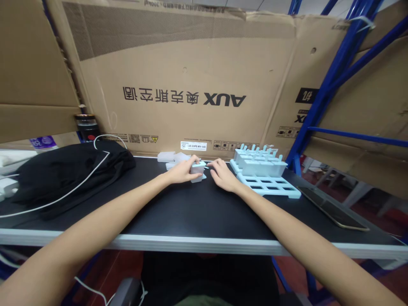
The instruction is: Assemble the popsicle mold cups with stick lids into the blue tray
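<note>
Fingers of the left hand (pixel 183 171) are wrapped around 1 pale ice-pop mould (pixel 196 171), thumb on the near side, with its light blue lid (pixel 200 164) uppermost and the stick pointing toward the right hand (pixel 223 175). Whether the mould's base rests on the table (pixel 204 214) below the hand cannot be made out. Across from it, the right hand is loose, fingers bent and apart, gripping nothing that shows; its index finger is just beside the stick, and contact between the 2 cannot be told.

Just beyond the left hand and to its left, several white pieces (pixel 166 157) lie close together on the table. To the right of the right hand, near its wrist, stands a light blue rack (pixel 270 187): its far part carries a group of pale moulds (pixel 263 167) with sticks upward, and its nearer part shows rectangular openings. Further right of that hand, past the rack, a dark flat device (pixel 331 208) lies near the table's right side.

Well left of the left hand, a white cable (pixel 79 187) crosses a heap of black cloth (pixel 73 170), with a dark jar (pixel 87 127) behind it. Beyond both hands rises a cardboard panel (pixel 178 63) with upside-down lettering, and a blue metal frame (pixel 331 91) stands to their right.
</note>
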Available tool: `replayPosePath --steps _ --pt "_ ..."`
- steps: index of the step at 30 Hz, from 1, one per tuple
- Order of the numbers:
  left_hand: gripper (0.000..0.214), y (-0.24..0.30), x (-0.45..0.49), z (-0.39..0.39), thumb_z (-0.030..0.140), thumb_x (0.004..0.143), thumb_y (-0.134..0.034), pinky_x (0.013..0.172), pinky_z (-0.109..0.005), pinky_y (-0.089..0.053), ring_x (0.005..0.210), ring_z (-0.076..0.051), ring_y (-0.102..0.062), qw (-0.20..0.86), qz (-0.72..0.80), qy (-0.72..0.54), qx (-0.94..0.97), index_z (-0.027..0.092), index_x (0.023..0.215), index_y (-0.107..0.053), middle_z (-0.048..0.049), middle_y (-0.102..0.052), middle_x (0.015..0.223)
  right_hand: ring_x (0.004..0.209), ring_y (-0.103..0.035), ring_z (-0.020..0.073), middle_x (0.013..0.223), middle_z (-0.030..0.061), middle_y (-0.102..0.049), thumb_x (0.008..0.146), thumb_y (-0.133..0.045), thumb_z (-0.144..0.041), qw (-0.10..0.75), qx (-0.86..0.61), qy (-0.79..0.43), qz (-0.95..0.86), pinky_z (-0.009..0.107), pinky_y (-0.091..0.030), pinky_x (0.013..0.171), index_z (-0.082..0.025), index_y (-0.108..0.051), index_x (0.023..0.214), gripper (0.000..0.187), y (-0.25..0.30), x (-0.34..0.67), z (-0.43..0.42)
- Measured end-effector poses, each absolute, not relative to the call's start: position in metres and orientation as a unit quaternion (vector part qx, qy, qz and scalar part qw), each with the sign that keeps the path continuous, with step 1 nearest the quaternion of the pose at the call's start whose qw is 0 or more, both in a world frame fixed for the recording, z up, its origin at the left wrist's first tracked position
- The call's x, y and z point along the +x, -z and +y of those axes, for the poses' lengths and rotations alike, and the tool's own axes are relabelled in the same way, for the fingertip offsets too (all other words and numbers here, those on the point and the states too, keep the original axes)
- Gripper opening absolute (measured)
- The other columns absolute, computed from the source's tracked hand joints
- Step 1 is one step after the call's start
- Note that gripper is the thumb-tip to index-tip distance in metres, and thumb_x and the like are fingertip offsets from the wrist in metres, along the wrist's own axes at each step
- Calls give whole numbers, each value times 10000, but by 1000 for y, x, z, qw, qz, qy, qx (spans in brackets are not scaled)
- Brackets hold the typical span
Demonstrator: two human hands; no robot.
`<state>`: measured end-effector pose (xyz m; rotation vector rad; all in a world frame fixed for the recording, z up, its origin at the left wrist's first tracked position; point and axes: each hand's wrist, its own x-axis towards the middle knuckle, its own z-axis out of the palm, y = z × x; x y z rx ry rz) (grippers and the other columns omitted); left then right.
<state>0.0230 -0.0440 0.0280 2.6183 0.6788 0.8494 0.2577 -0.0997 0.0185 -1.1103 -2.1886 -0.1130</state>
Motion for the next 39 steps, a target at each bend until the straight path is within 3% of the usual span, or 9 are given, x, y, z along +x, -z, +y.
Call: replayPosePath --steps 3,6,13,17,22,26,30,35,39 --pt "397 -33 13 -43 501 863 -592 602 -282 -413 605 -165 -571 116 252 -281 918 229 1089 -413 14 -573 768 1129 -476 261 1211 120 -530 976 -429 -372 217 -436 44 -872 482 -415 968 -238 -581 1270 357 -13 260 -99" --pt "408 -33 11 -42 511 872 -570 603 -291 -414 596 -169 -575 103 266 -279 917 227 1122 -418 4 -591 776 1122 -480 267 1208 106 -576 997 -378 -429 169 -455 31 -874 465 -430 908 -266 -615 1230 369 -14 259 -99" --pt "574 -16 21 -39 490 871 -570 616 -324 -458 605 -180 -578 132 259 -285 913 225 1311 -312 -11 -593 827 917 -566 208 940 66 -645 888 -574 -330 188 -503 52 -842 332 -431 797 -192 -610 873 144 -17 267 -90" --pt "617 -12 23 -38 465 869 -585 638 -326 -466 643 -179 -582 145 251 -277 916 229 1351 -280 -14 -590 860 915 -583 203 966 64 -661 873 -585 -330 204 -518 34 -830 317 -439 793 -191 -617 948 160 -13 271 -88" --pt "403 -16 26 -40 508 912 -519 604 -299 -445 588 -132 -526 183 254 -324 893 236 1178 -385 -8 -563 904 1122 -552 261 1215 115 -649 957 -459 -362 204 -515 92 -827 396 -415 929 -199 -633 1191 334 -19 265 -71" --pt "328 -15 27 -42 492 927 -505 626 -310 -446 589 -124 -502 187 247 -359 880 227 1093 -407 -27 -587 955 969 -651 238 1021 104 -730 910 -544 -324 120 -558 9 -821 311 -454 853 -189 -737 967 242 -35 259 -36" --pt "445 -14 29 -44 475 881 -587 708 -353 -486 738 -176 -586 221 235 -388 863 232 1205 -400 -78 -610 1082 884 -680 238 926 98 -745 759 -716 -275 107 -581 -15 -807 272 -474 765 -176 -742 890 167 -44 251 -12" --pt "471 -14 30 -43 538 843 -622 656 -338 -483 722 -194 -596 259 248 -356 863 234 1169 -468 -31 -624 898 840 -682 217 868 72 -747 635 -729 -127 120 -592 -39 -796 244 -478 712 -173 -730 866 235 -46 248 -14" --pt "488 -13 30 -43 568 847 -611 571 -286 -431 613 -154 -535 269 256 -345 862 217 1151 -461 20 -555 760 747 -679 186 773 49 -729 707 -645 -139 150 -596 -62 -786 248 -485 671 -172 -693 821 127 -59 263 -27"
